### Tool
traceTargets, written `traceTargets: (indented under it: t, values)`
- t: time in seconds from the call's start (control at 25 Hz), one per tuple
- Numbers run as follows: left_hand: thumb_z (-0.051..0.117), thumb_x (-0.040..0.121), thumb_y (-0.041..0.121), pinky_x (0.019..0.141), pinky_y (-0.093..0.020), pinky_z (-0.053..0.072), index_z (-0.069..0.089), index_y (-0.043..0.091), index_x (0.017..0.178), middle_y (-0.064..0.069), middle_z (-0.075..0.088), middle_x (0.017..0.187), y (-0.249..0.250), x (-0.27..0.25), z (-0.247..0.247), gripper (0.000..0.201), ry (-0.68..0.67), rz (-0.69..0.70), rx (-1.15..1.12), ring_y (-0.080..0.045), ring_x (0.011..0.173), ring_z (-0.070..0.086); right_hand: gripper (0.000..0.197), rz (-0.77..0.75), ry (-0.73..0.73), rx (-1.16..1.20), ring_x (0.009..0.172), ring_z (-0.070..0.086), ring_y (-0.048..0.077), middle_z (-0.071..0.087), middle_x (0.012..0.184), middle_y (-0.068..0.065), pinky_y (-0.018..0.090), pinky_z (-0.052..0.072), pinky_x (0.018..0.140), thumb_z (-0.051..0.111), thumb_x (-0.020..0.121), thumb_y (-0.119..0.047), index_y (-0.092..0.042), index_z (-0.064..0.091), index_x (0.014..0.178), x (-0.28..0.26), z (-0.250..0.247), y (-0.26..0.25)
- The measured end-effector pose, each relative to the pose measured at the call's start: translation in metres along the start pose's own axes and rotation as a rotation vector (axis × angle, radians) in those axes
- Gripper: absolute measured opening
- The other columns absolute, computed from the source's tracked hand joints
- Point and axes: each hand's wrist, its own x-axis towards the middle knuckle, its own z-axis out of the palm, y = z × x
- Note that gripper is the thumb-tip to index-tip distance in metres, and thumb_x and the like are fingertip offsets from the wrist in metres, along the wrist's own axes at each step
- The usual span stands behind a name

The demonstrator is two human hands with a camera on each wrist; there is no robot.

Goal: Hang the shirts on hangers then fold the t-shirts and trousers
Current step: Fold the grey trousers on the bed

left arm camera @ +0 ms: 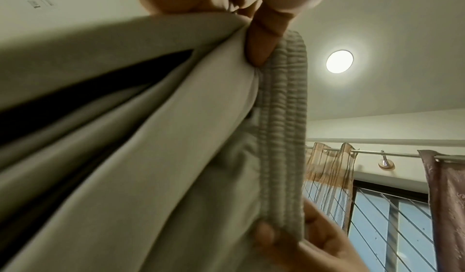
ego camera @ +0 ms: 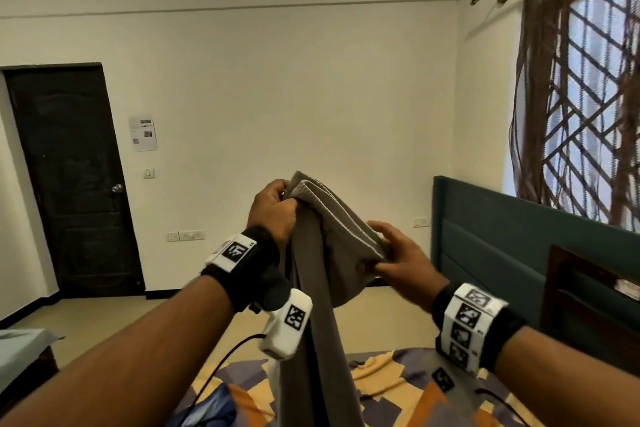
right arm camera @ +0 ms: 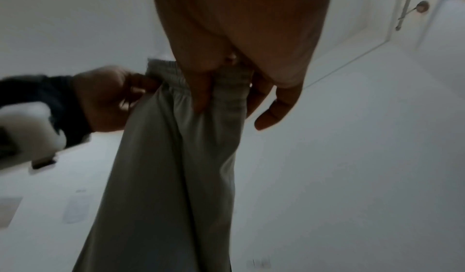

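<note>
Trousers (ego camera: pixel 313 288) held up at chest height over the bed (ego camera: pixel 391 378), both hands on the waistband. Left hand (ego camera: pixel 273 210) is fisted round one end of the ribbed elastic band; left wrist view shows a finger (left arm camera: pixel 261 43) tucked into the fabric just beside it. Right hand (ego camera: pixel 403 262) pinches the other end, thumb under and fingers over, with some fingers loose in the right wrist view. Band runs slack between the two hands, sloping down to the right.

Handling, my read: soft, light, no stiffness, so it goes wherever gravity takes it. Waistband is the thickest, grippiest part, so keep holding there; the smooth leg cloth would likely slip. Legs hang straight down together between the forearms, lower ends out of frame.

Look: plain grey-brown cloth, gathered ribbed band with a pale edge, long vertical folds, no pattern visible. Bed cover below is orange, yellow and purple blocks.
</note>
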Motion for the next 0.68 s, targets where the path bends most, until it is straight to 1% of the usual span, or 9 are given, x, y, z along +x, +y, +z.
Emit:
traceTargets:
  t: [0.08, 0.16, 0.24, 0.36, 0.48, 0.52, 0.56, 0.64, 0.68]
  values:
    - [0.057, 0.071, 0.019, 0.072, -0.042, 0.054, 0.069, 0.021, 0.076, -0.004, 0.069, 0.077, 0.002, 0.000, -0.014, 0.013, -0.013, 0.046, -0.068, -0.020, 0.075, 0.060, 0.045, -0.122, 0.178, -0.019, 0.091, 0.065, 0.014, 0.070, 0.091, -0.007, 0.030, 0.056, 0.077, 0.075, 0.072, 0.009, -0.025, 0.065, 0.100, 0.010, -0.026, -0.020]
    - [0.061, 0.073, 0.017, 0.074, -0.034, 0.053, 0.072, 0.022, 0.082, 0.000, 0.071, 0.084, 0.007, 0.001, -0.025, 0.015, -0.085, 0.146, -0.118, -0.015, 0.081, 0.063, 0.041, -0.214, 0.202, 0.053, 0.084, 0.063, 0.009, 0.068, 0.086, -0.009, 0.026, 0.055, 0.073, 0.079, 0.067, 0.009, -0.020, 0.067, 0.094, 0.022, -0.053, -0.049]
    - [0.063, 0.073, 0.015, 0.077, -0.028, 0.055, 0.075, 0.028, 0.089, 0.003, 0.073, 0.093, 0.013, 0.004, -0.030, 0.023, -0.157, 0.212, -0.146, -0.011, 0.088, 0.065, 0.040, -0.259, 0.161, 0.110, 0.086, 0.063, 0.011, 0.068, 0.091, -0.002, 0.026, 0.055, 0.075, 0.081, 0.065, 0.006, -0.016, 0.067, 0.096, 0.030, -0.072, -0.073]
    - [0.073, 0.070, 0.017, 0.075, -0.032, 0.057, 0.074, 0.029, 0.101, -0.003, 0.072, 0.104, 0.020, 0.014, -0.025, 0.034, -0.234, 0.267, -0.213, -0.020, 0.098, 0.067, 0.045, -0.265, 0.086, 0.101, 0.090, 0.064, 0.013, 0.068, 0.098, 0.002, 0.025, 0.055, 0.075, 0.081, 0.060, -0.009, -0.016, 0.067, 0.102, 0.045, -0.097, -0.085]
    - [0.089, 0.050, 0.035, 0.066, -0.035, 0.058, 0.072, 0.028, 0.107, -0.010, 0.072, 0.102, 0.014, 0.026, -0.018, 0.060, -0.323, 0.254, -0.297, -0.023, 0.091, 0.069, 0.052, -0.222, 0.013, 0.097, 0.090, 0.066, 0.015, 0.069, 0.095, 0.001, 0.025, 0.055, 0.077, 0.081, 0.059, -0.013, -0.017, 0.065, 0.108, 0.062, -0.115, -0.066]
    - [0.090, 0.047, 0.037, 0.065, -0.035, 0.059, 0.073, 0.028, 0.106, -0.011, 0.072, 0.101, 0.006, 0.034, -0.012, 0.062, -0.344, 0.243, -0.317, -0.023, 0.089, 0.070, 0.054, -0.198, -0.008, 0.111, 0.088, 0.066, 0.015, 0.069, 0.094, 0.003, 0.025, 0.056, 0.076, 0.080, 0.059, -0.013, -0.017, 0.064, 0.110, 0.070, -0.120, -0.054]
    - [0.090, 0.049, 0.033, 0.065, -0.035, 0.058, 0.073, 0.027, 0.106, -0.011, 0.073, 0.100, -0.002, 0.043, -0.004, 0.060, -0.356, 0.229, -0.325, -0.023, 0.088, 0.070, 0.055, -0.178, -0.012, 0.126, 0.085, 0.067, 0.015, 0.069, 0.091, 0.004, 0.024, 0.056, 0.074, 0.080, 0.059, -0.013, -0.016, 0.064, 0.111, 0.080, -0.123, -0.040]
    - [0.085, 0.055, 0.006, 0.062, -0.031, 0.057, 0.073, 0.024, 0.106, -0.009, 0.074, 0.093, -0.042, 0.083, 0.028, 0.056, -0.344, 0.134, -0.268, -0.019, 0.084, 0.069, 0.055, -0.097, 0.010, 0.126, 0.071, 0.065, 0.010, 0.068, 0.081, 0.005, 0.019, 0.053, 0.062, 0.081, 0.061, -0.008, -0.013, 0.063, 0.112, 0.119, -0.130, 0.010]
    - [0.079, 0.062, -0.005, 0.060, -0.028, 0.056, 0.071, 0.022, 0.108, -0.006, 0.074, 0.089, -0.070, 0.113, 0.049, 0.054, -0.325, 0.056, -0.198, -0.017, 0.082, 0.068, 0.054, -0.022, 0.026, 0.099, 0.063, 0.063, 0.007, 0.067, 0.075, 0.002, 0.016, 0.050, 0.054, 0.080, 0.064, -0.004, -0.012, 0.062, 0.114, 0.146, -0.134, 0.042]
